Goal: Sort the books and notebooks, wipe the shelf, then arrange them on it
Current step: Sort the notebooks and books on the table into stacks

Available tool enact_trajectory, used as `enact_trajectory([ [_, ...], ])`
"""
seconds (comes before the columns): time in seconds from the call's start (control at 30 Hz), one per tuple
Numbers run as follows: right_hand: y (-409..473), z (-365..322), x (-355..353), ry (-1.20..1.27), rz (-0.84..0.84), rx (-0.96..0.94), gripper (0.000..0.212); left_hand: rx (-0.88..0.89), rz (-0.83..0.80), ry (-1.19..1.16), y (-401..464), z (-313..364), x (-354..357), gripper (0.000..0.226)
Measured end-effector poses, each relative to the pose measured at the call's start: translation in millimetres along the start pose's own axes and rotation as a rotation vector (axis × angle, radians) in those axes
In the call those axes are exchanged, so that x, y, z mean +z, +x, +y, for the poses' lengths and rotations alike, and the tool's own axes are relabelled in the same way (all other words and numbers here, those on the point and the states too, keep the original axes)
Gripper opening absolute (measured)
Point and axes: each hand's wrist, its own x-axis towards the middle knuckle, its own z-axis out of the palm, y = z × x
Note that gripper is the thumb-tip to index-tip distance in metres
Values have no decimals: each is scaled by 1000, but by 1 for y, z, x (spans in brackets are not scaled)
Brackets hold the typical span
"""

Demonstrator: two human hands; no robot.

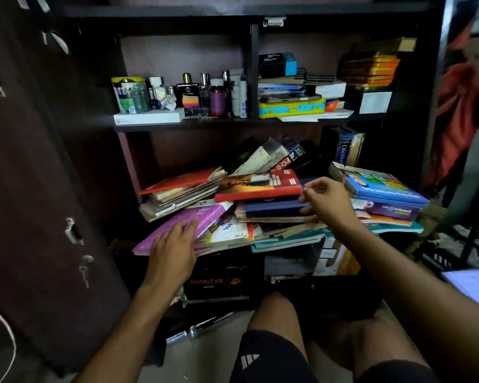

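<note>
Left hand (174,239): laid flat, fingers spread, on the purple notebook (183,228).
Right hand (325,201): fingers curled round the edge of the dark blue book (274,208), under the red book (257,185).
Pile: books were heaped untidily on the lower shelf (133,161).
Upper shelf: bottles (205,92) and boxes were kept there.

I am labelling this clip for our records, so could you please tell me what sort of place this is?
Probably a bedroom or living room at home, at an open dark wooden cupboard. Perfume bottles share a shelf above a jumbled pile of books, and red clothing hangs at the right.
</note>
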Motion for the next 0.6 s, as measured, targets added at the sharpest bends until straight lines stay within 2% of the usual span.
enact_trajectory([
  [0.07, -2, 5, -2, -195, 20, -123, 4, -39, 40, -64, -5, -2, -16, 66],
  [0.2, -3, 14, -1, -486, 37, -273, 25, -167, 192, -244, -21, -11, -37, 55],
  [0.3, -4, 14, 8, -810, 34, -434, 52, -167, 228, -287, -25, -10, -42, 52],
  [0.37, 0, 10, 12, -985, -121, -488, 77, -155, 262, -290, -25, -1, -45, 54],
  [0.47, 12, 15, 15, -1117, -293, -422, 97, -61, 363, -255, -19, 16, -50, 61],
  [0.57, 18, 24, 15, -1165, -296, -400, 100, 139, 435, -159, 3, 35, -56, 72],
  [0.6, 19, 25, 14, -1172, -264, -416, 102, 180, 416, -148, 19, 40, -55, 71],
])
